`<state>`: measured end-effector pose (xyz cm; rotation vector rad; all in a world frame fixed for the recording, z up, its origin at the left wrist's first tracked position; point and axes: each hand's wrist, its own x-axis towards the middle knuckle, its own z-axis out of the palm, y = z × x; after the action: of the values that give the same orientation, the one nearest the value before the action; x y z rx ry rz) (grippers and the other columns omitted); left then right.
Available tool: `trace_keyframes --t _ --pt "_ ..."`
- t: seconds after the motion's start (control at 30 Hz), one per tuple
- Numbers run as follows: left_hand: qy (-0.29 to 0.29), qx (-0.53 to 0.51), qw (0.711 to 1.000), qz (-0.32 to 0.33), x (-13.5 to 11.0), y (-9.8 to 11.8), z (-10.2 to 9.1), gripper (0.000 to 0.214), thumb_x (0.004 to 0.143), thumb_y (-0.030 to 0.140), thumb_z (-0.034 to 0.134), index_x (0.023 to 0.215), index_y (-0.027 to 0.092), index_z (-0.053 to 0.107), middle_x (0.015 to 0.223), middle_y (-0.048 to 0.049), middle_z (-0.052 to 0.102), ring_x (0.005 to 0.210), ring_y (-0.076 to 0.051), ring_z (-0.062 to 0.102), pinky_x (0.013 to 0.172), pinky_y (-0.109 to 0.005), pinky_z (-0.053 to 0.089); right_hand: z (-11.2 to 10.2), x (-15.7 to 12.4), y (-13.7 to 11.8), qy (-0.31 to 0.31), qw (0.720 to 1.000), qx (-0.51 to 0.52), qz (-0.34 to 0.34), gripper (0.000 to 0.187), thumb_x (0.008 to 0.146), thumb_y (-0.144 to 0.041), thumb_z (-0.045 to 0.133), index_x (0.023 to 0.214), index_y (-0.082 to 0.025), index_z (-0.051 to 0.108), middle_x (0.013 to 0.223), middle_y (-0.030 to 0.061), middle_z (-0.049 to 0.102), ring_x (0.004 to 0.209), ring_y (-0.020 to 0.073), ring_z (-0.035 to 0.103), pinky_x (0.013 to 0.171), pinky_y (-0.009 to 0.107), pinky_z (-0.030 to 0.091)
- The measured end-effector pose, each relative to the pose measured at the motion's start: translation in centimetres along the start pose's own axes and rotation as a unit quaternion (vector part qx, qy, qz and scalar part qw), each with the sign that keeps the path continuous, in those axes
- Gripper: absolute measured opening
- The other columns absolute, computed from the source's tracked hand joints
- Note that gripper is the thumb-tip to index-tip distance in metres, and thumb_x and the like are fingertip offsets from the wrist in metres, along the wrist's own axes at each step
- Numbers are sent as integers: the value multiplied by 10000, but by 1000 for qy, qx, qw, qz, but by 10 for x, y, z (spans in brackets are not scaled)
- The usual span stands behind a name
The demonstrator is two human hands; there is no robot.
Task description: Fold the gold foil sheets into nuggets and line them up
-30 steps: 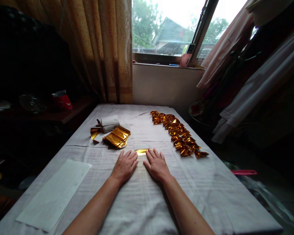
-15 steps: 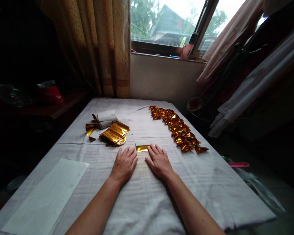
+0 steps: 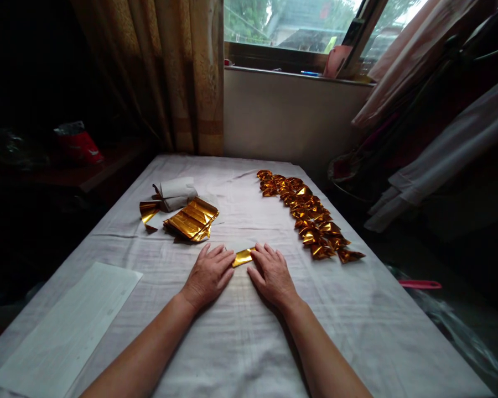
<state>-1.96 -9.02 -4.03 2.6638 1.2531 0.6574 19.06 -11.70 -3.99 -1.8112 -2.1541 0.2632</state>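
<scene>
A small folded strip of gold foil paper (image 3: 243, 257) lies on the white cloth between my hands, slightly tilted. My left hand (image 3: 205, 279) rests flat with its fingertips on the strip's left end. On the right end lie the fingers of my right hand (image 3: 273, 276), also stretched out flat. Both ends are partly hidden under the fingers. Beyond my left hand is a stack of creased gold foil sheets (image 3: 193, 218). Several folded gold foil pieces (image 3: 305, 207) run in rows along the table's right side.
Behind the stack sit a roll of white paper (image 3: 177, 190) and a curled gold piece (image 3: 149, 212). A white paper sheet (image 3: 68, 326) covers the cloth (image 3: 240, 354) at front left. Clothes (image 3: 452, 155) hang at right, by the window; a curtain (image 3: 182, 77) hangs behind.
The gold strip has turned, its left end coming nearer to me, and my left fingers have moved onto that end. My right hand stays at the other end. The view has tipped down slightly.
</scene>
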Motion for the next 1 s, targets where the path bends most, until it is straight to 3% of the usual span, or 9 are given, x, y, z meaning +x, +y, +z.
trace_keyframes --t 0.23,0.4,0.57,0.73,1.0 --pt "-9 -27 1000 -1 13 -7 -5 194 902 304 611 1073 260 692 1112 -33 722 1096 -225 614 1159 -545 257 1 0 -3 14 1000 8 3 418 913 -309 526 1315 -201 572 1482 102 495 1399 306 377 1143 525 251" --pt "-26 -20 999 33 21 -9 -7 144 922 330 590 984 246 689 1040 -20 714 1044 -204 621 1177 -534 216 0 3 -5 51 998 -5 -47 356 904 -256 548 1246 -194 624 1456 117 513 1368 297 389 1120 482 273" --pt "-5 -27 999 30 22 -9 -3 212 972 355 509 987 243 689 1015 -12 722 1011 -181 630 1188 -513 193 -3 11 -8 65 993 31 -97 191 893 -255 606 1060 -243 699 1122 54 686 1054 218 565 914 351 407" --pt "-8 -43 999 -1 29 -9 0 254 982 375 486 907 234 684 943 -4 718 945 -170 631 1177 -500 219 3 18 -10 83 993 51 -72 124 924 -272 588 886 -234 700 939 28 685 902 184 572 810 306 402" --pt "3 -67 997 -30 30 -14 2 167 947 326 544 932 243 688 987 -16 704 956 -186 609 1109 -474 314 5 21 -16 82 995 46 -29 158 925 -237 549 797 -227 642 867 32 648 853 190 547 769 305 380"
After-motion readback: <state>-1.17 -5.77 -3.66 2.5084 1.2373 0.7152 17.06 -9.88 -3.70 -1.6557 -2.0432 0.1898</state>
